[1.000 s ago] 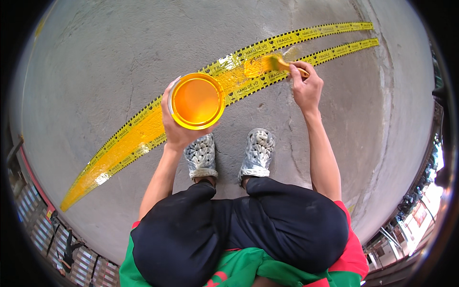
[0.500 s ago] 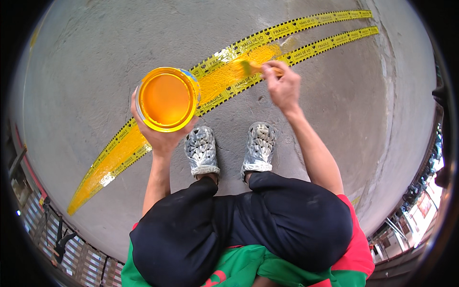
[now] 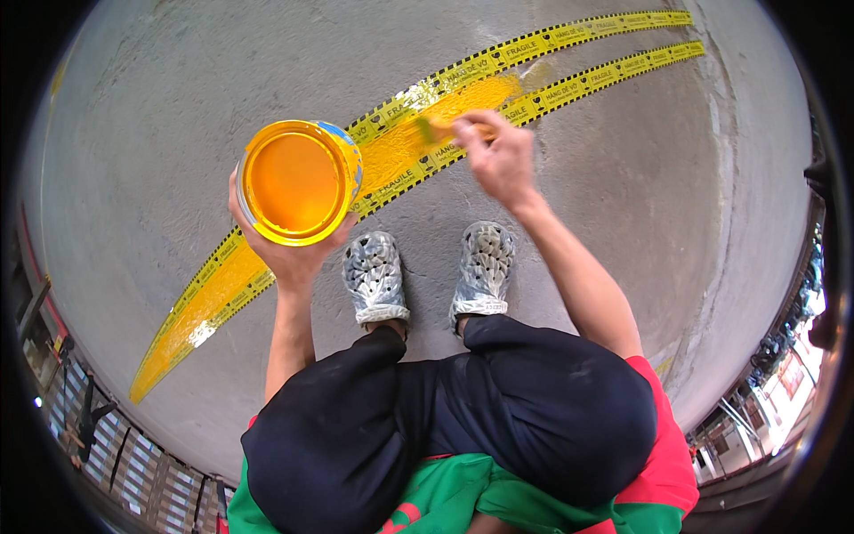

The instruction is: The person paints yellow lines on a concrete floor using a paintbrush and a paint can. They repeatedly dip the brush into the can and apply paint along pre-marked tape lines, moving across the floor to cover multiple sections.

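Rough grey concrete floor [image 3: 605,196]; left hand [image 3: 292,260] is clasping round yellow-rimmed paint tub [image 3: 302,238], right hand [image 3: 503,165] is pinching orange-handled paintbrush [image 3: 445,133] over yellow-orange paint band [image 3: 384,162].

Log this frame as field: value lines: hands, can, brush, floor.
left hand: gripping an open paint can
right hand: holding a brush by its handle
can contents: orange-yellow paint
brush pose: bristles toward picture left, over the painted strip; blurred, contact unclear
tape: two yellow strips flanking the paint
floor: grey; unpainted between tapes at right end
shoes: mottled grey-white pair
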{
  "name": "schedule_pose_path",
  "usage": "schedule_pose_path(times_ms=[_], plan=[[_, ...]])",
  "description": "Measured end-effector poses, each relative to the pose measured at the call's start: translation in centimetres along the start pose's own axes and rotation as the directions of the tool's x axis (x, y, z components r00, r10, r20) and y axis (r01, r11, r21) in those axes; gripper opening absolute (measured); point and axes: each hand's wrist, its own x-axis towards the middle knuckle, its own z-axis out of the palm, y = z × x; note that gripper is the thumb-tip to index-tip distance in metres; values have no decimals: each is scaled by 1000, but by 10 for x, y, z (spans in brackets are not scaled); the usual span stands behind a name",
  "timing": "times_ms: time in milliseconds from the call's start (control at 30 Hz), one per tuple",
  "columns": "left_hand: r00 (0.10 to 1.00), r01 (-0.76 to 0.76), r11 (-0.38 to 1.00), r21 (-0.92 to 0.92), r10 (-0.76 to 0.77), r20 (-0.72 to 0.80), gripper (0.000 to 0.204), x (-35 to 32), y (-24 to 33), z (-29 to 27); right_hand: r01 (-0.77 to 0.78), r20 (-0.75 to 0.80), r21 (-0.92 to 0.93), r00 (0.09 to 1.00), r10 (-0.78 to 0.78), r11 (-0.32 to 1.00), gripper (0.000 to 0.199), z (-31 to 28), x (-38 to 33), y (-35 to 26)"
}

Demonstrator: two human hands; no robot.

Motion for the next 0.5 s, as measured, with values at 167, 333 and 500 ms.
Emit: schedule_pose_path(times_ms=[167, 333, 500], plan=[[1000, 27, 999, 41, -26, -10, 119, -3, 0, -1, 225, -346, -502, 833, -433, 835, 16, -46, 28, 18], [1000, -6, 997, 74, 7, -16, 120, -1, -2, 2, 246, -178, -327, 932, -315, 913, 15, -27, 9, 8], [1000, 15, 1000, 4, -15, -25, 120, 0, -2, 3, 103, -254, -184, 956, -149, 978, 16, -30, 16, -4]])
